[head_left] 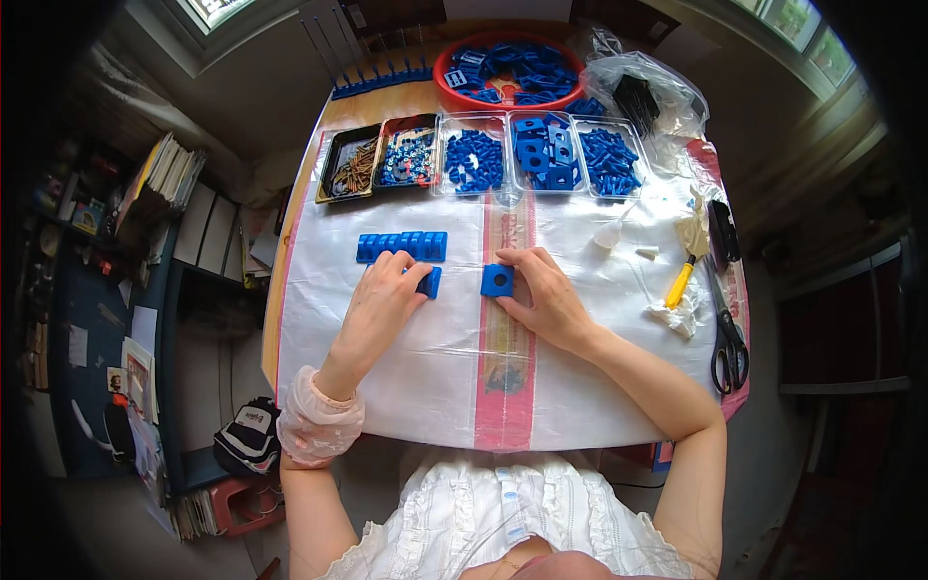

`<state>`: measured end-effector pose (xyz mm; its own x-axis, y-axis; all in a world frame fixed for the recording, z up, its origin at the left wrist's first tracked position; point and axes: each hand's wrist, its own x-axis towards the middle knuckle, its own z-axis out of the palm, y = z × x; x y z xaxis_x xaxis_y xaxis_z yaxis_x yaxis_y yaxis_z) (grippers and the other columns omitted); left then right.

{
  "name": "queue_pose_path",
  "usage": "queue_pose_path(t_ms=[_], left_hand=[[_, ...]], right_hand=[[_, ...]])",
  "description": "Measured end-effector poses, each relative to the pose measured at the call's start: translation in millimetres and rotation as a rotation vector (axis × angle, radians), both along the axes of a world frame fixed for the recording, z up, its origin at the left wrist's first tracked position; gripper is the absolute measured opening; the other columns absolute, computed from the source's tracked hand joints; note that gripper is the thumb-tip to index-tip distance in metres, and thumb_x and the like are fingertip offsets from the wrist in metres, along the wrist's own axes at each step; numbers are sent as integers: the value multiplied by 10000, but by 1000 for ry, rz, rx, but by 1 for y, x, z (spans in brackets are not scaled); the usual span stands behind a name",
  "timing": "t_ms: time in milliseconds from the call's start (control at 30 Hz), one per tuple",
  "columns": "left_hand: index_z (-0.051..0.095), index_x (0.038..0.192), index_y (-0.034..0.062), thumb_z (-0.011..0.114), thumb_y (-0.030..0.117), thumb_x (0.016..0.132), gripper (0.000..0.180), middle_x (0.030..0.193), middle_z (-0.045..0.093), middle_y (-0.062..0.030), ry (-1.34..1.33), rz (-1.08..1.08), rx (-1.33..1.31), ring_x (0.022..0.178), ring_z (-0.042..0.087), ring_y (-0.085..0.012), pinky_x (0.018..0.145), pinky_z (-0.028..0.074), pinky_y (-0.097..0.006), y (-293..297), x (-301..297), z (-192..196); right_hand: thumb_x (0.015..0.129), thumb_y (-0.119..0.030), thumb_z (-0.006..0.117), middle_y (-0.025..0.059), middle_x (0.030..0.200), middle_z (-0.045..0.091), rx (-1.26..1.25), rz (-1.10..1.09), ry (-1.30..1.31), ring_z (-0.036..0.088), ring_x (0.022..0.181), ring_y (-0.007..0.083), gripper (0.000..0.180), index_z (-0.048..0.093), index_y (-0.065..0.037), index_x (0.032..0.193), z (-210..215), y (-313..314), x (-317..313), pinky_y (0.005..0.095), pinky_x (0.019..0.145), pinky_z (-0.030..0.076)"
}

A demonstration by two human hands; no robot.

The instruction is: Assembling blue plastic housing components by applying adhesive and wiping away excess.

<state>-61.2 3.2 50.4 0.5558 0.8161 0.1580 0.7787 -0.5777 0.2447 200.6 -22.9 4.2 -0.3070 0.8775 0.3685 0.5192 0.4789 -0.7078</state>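
Note:
My left hand (382, 290) has its fingers closed over a small blue plastic block (432, 283); most of whatever lies under the fingers is hidden. Just beyond it, a straight row of several similar blue blocks (401, 246) sits on the white sheet. To the right, my right hand (546, 298) grips a square blue plastic piece with a round hole (497, 280) between thumb and fingers. That piece is on or close above the sheet's pink-edged stripe, apart from the left hand's block.
Along the back stand a black tray of screws (333, 187), another of small metal bits (409, 155) and several clear trays of blue parts (474, 160). Behind is a red basin (446, 85) beside a plastic bag (677, 92). Scissors (727, 348) and a yellow-handled tool (680, 287) lie right.

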Motion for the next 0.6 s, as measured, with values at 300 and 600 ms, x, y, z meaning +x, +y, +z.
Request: queue_pose_path(t_ms=[300, 600], left_hand=[[661, 1120, 29, 770, 70, 794, 347, 1006, 610, -97, -117, 31, 23, 970, 581, -269, 857, 485, -365, -6, 18, 17], [608, 1216, 5, 760, 128, 813, 448, 1029, 613, -134, -285, -81, -62, 982, 591, -311, 865, 482, -397, -11, 64, -9]], right_hand=[[772, -70, 751, 136, 1130, 589, 13, 5, 1, 537, 1090, 316, 539, 524, -32, 1259, 1, 0, 1, 397, 944, 464], [746, 53, 725, 93, 935, 680, 468, -70, 171, 635, 829, 278, 291, 648, -43, 1009, 10, 1, 13, 377, 724, 496]])
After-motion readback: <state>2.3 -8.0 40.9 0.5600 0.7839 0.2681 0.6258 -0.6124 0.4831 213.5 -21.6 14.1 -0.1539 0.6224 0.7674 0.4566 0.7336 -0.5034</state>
